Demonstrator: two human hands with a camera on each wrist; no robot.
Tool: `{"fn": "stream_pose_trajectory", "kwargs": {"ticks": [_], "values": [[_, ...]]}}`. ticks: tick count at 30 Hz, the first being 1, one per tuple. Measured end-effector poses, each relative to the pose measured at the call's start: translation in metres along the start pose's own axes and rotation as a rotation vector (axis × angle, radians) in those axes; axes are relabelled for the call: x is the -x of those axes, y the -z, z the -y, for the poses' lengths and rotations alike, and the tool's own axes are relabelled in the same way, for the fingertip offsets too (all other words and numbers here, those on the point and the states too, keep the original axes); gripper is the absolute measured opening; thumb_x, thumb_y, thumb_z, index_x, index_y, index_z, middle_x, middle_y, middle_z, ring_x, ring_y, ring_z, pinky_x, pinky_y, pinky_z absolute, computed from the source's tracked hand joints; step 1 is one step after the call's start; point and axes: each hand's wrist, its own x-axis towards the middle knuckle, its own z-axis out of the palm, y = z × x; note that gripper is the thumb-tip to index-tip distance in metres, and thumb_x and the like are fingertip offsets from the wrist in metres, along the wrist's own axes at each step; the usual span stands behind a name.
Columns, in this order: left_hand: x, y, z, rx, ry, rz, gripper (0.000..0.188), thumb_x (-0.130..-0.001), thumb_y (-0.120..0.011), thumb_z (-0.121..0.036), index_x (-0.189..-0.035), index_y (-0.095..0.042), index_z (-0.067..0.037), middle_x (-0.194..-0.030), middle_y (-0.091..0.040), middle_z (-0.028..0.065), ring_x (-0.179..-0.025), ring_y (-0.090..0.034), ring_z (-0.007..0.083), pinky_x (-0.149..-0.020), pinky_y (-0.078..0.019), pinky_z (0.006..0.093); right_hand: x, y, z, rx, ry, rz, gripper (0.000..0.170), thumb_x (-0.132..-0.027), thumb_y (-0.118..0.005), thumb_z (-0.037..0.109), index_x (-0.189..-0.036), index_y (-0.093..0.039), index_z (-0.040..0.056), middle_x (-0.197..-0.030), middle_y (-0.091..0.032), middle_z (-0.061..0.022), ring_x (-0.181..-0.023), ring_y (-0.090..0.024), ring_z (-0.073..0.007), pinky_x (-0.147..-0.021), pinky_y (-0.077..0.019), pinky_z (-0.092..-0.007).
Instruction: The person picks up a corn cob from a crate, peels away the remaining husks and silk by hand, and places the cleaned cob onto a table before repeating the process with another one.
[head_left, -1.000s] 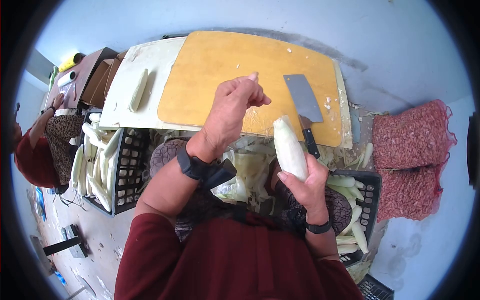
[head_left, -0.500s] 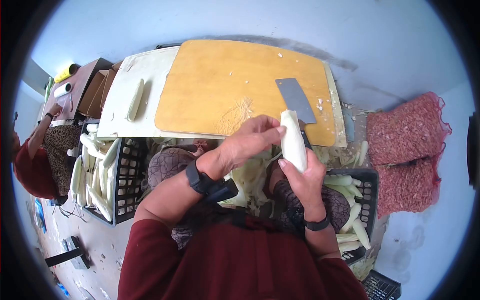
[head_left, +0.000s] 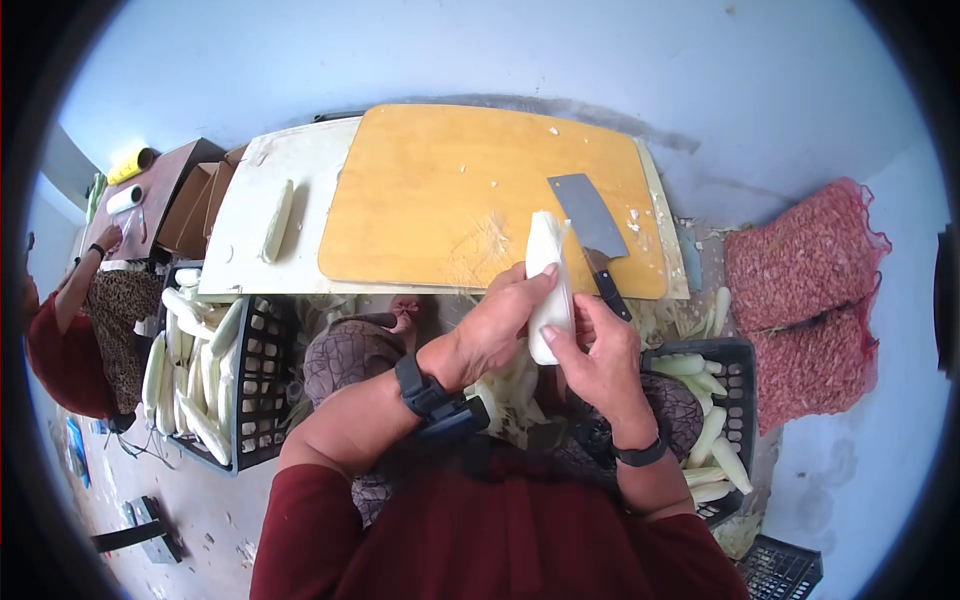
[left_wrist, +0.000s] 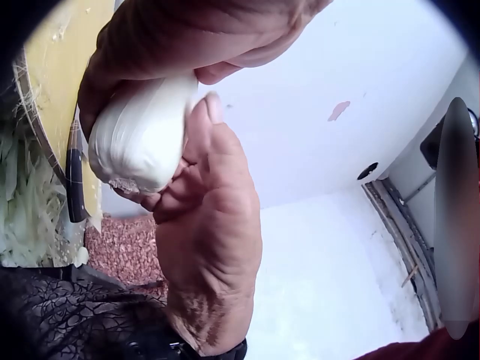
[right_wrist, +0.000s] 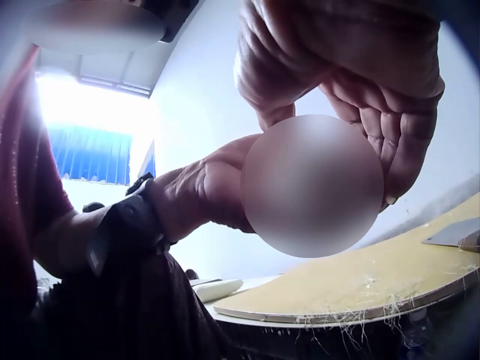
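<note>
Both hands hold one pale, husk-covered ear of corn (head_left: 545,240) over the front edge of the yellow board. My left hand (head_left: 503,322) grips its left side, thumb lying across the husk. Lower down, my right hand (head_left: 604,362) pinches it near the bottom end between thumb and fingers. In the left wrist view the blunt end of the corn (left_wrist: 139,146) faces the camera, with the right hand (left_wrist: 214,195) beneath it. A round blur covers what lies between the hands in the right wrist view. A cleaver (head_left: 588,215) lies flat just right of the corn.
Corn silk (head_left: 485,245) and small scraps lie on the yellow board (head_left: 420,170). Another ear (head_left: 278,222) lies on the white surface at left. Crates of corn flank the knees, a left crate (head_left: 262,370) and right crate (head_left: 742,390). Red mesh sacks (head_left: 800,260) stand at right.
The left hand came down from above the board, met the tip of the corn, then moved onto its side. The corn shifted slightly left and the right hand's fingers changed position on it.
</note>
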Motion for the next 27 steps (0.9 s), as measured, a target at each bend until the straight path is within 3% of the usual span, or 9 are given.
{"fn": "stream_pose_trajectory", "kwargs": {"ticks": [1, 5, 7, 9, 11, 12, 17, 23, 27], "values": [[0.002, 0.002, 0.0, 0.033, 0.011, 0.014, 0.033, -0.095, -0.046, -0.027, -0.111, -0.049, 0.002, -0.097, -0.06, 0.0118, -0.086, -0.06, 0.0198, -0.076, -0.0501, 0.0332, 0.002, -0.002, 0.0, -0.128, -0.021, -0.024, 0.031, -0.077, -0.07, 0.019, -0.096, -0.059, -0.0032, -0.077, -0.065, -0.015, -0.068, -0.066, -0.0215, -0.06, -0.0515, -0.0336], [0.01, -0.001, -0.005, -0.005, -0.022, -0.075, 0.035, -0.095, -0.047, -0.027, -0.111, -0.048, 0.003, -0.095, -0.06, 0.014, -0.082, -0.062, 0.0219, -0.071, -0.0515, 0.0335, 0.002, 0.0, -0.005, -0.147, -0.021, -0.05, 0.026, -0.081, -0.067, 0.015, -0.096, -0.06, -0.0042, -0.076, -0.066, -0.0133, -0.067, -0.065, -0.0161, -0.06, -0.051, -0.0289], [0.015, 0.003, -0.009, -0.047, 0.0, -0.043, 0.036, -0.094, -0.048, -0.028, -0.111, -0.048, 0.004, -0.095, -0.06, 0.0137, -0.082, -0.062, 0.0218, -0.07, -0.0519, 0.0329, 0.0, 0.003, -0.007, -0.068, -0.119, 0.0, 0.024, -0.085, -0.061, 0.009, -0.102, -0.058, -0.0073, -0.085, -0.065, -0.0106, -0.074, -0.061, -0.011, -0.067, -0.0498, -0.0242], [0.019, 0.008, -0.011, -0.084, 0.023, -0.012, 0.037, -0.094, -0.048, -0.028, -0.111, -0.048, 0.004, -0.095, -0.06, 0.0134, -0.083, -0.062, 0.0216, -0.068, -0.0523, 0.0322, -0.001, 0.002, -0.007, -0.068, -0.117, -0.013, 0.025, -0.086, -0.06, 0.01, -0.104, -0.057, -0.0077, -0.086, -0.064, -0.0099, -0.074, -0.06, -0.0103, -0.067, -0.0497, -0.0238], [0.022, 0.012, -0.013, -0.133, 0.069, 0.057, 0.039, -0.094, -0.049, -0.03, -0.113, -0.048, 0.004, -0.095, -0.06, 0.013, -0.082, -0.063, 0.0211, -0.068, -0.0529, 0.0308, -0.004, -0.001, -0.012, -0.194, -0.049, -0.14, 0.029, -0.082, -0.067, 0.016, -0.099, -0.058, -0.0065, -0.076, -0.065, -0.0109, -0.066, -0.06, -0.0121, -0.062, -0.049, -0.0266], [0.024, 0.013, -0.015, -0.129, 0.082, 0.112, 0.04, -0.094, -0.048, -0.031, -0.114, -0.048, 0.005, -0.095, -0.06, 0.0142, -0.082, -0.064, 0.0222, -0.07, -0.0536, 0.0308, -0.005, 0.002, -0.013, -0.214, -0.058, -0.124, 0.036, -0.084, -0.065, 0.018, -0.107, -0.054, -0.0076, -0.077, -0.064, -0.0103, -0.067, -0.059, -0.0114, -0.062, -0.0484, -0.0258], [0.033, 0.005, -0.026, -0.087, 0.126, 0.247, 0.041, -0.095, -0.047, -0.031, -0.116, -0.046, 0.005, -0.096, -0.06, 0.016, -0.082, -0.063, 0.0226, -0.074, -0.054, 0.0318, -0.008, 0.021, 0.005, -0.353, -0.096, -0.139, 0.046, -0.087, -0.062, 0.022, -0.118, -0.047, -0.009, -0.079, -0.063, -0.0111, -0.069, -0.06, -0.0127, -0.062, -0.0485, -0.0245], [0.035, -0.002, -0.023, -0.151, 0.163, 0.323, 0.04, -0.094, -0.049, -0.029, -0.117, -0.046, 0.004, -0.097, -0.06, 0.0155, -0.083, -0.063, 0.0222, -0.075, -0.0539, 0.0319, -0.005, 0.028, 0.007, -0.465, -0.161, -0.094, 0.041, -0.088, -0.061, 0.024, -0.113, -0.05, -0.0069, -0.079, -0.063, -0.0097, -0.068, -0.06, -0.0125, -0.061, -0.051, -0.025], [0.035, 0.001, -0.015, -0.235, 0.181, 0.356, 0.042, -0.093, -0.052, -0.027, -0.12, -0.044, 0.003, -0.095, -0.059, 0.0128, -0.084, -0.061, 0.0201, -0.075, -0.0529, 0.0309, -0.004, 0.024, 0.0, -0.442, -0.128, -0.11, 0.026, -0.089, -0.06, 0.019, -0.094, -0.058, -0.0061, -0.074, -0.062, -0.007, -0.066, -0.059, -0.0102, -0.058, -0.0491, -0.0228]]}}
